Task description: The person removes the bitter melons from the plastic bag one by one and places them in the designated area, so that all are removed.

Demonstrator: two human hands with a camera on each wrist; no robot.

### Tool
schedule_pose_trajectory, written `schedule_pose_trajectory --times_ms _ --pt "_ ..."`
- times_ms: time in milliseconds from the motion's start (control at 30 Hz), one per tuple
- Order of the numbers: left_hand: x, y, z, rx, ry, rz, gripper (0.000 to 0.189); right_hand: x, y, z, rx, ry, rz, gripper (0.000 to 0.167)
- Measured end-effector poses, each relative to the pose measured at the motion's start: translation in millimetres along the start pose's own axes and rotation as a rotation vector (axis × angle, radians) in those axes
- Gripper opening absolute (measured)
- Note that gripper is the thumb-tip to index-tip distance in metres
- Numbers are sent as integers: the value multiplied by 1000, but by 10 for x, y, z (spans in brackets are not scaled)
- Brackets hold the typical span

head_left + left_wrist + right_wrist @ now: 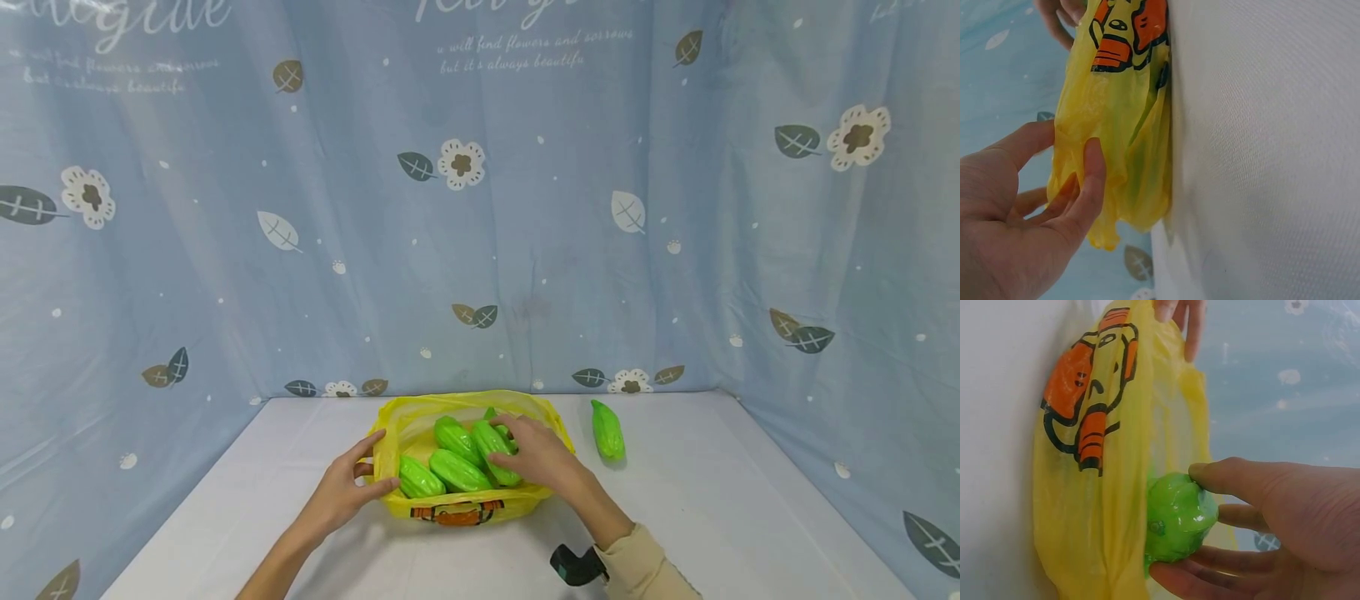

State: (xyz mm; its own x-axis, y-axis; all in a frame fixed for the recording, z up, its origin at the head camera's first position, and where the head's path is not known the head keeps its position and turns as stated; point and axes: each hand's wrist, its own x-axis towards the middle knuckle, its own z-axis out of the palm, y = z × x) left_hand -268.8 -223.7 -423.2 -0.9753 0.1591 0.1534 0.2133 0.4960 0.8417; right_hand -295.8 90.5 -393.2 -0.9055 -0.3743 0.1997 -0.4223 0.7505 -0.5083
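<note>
A yellow plastic bag (pixel 553 410) with an orange and black cartoon print lies on the table, its mouth spread wide. Inside it are several glossy, ribbed green gourds (pixel 459 471). My left hand (pixel 341 492) holds the bag's left edge, thumb on the near side and fingers behind. At the right of the opening, my right hand (pixel 542 454) grips a green gourd (pixel 1180 515) between thumb and fingers, low inside the rim. The bag's wall hides part of that gourd in the right wrist view. Another green gourd (pixel 608 432) rests on the table right of the bag.
The table (pixel 697 500) has a white cover. A blue curtain (pixel 525 250) with leaf and flower prints rises behind and along both sides. A dark device (pixel 576 567) sits at my right wrist beside a beige sleeve (pixel 645 567).
</note>
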Motion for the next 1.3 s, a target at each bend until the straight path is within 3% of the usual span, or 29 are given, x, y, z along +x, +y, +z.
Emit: schedule_pose_trajectory --times_ms 233,500,800,1300 --pt "1 -7 4 3 0 7 82 -60 -11 -85 -8 26 -19 55" --pt "-2 -14 -6 2 -3 8 82 -130 14 -162 4 40 27 55" --pt "-4 -12 -18 5 -1 7 82 -204 100 -249 -40 90 19 53" --pt "-1 1 -6 9 6 11 83 -343 232 -495 -29 98 63 53"
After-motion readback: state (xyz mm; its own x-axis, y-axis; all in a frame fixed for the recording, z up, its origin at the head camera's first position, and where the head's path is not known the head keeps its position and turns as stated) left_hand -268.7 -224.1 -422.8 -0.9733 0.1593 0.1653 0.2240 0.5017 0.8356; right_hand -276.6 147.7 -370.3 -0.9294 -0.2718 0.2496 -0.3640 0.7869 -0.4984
